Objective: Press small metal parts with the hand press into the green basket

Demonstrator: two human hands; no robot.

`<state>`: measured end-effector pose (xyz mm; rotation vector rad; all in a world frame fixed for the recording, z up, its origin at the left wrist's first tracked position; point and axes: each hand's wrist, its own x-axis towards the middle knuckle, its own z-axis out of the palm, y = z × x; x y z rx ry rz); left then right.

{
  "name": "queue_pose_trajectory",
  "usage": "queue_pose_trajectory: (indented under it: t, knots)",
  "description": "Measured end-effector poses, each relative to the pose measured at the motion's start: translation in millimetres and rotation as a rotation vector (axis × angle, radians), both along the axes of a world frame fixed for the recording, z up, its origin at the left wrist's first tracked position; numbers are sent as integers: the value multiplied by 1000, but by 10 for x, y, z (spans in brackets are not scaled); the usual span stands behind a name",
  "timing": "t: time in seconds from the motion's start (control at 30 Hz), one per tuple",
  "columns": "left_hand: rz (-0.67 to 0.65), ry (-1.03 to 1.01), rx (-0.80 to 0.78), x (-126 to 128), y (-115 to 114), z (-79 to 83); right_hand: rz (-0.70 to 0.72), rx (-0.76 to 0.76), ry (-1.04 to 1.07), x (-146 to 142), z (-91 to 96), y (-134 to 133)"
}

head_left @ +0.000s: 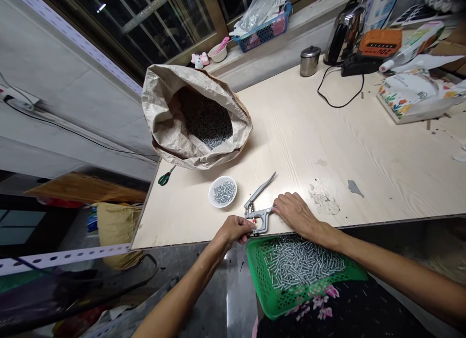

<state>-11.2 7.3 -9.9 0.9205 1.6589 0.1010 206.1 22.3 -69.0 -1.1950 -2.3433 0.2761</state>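
Note:
Grey snap-fastener pliers [261, 214] lie at the table's front edge, with one handle raised away from the other and a spring between them. My right hand [296, 211] is closed round the end of the lower handle. At the jaws, my left hand [236, 228] is pinched shut; what its fingertips hold is too small and hidden to name. A small red piece shows between the jaws. Just behind the pliers stands a white bowl [223, 191] of small shiny metal parts. Below my right hand, a green basket [258, 279] on my lap holds many silvery spring-like parts.
A large open woven sack [163, 100] of dark metal parts stands at the back left. Green-handled scissors [164, 178] lie near the left edge. Farther right are a metal canister [310, 61], a kettle [344, 32], an orange box [380, 42] and a tissue pack [407, 97].

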Motion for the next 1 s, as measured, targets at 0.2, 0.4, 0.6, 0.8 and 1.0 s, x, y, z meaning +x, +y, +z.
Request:
queue_pose_trajectory:
  t: [0.2,0.4,0.6,0.8,1.0]
  knots:
    - [-46,58,-130,60,93,57,20,73,-89,16,-2,-2]
    - [-15,18,-162,79,100,69,72,-51,-96,96,129,39]
    - [37,-19,-136,62,43,38,203,-88,-46,285,194,382]
    - [53,-30,-129,67,21,44,361,-187,-157,261,263,683]
    - [82,-16,-118,80,10,36,344,-178,-174,229,337,667]
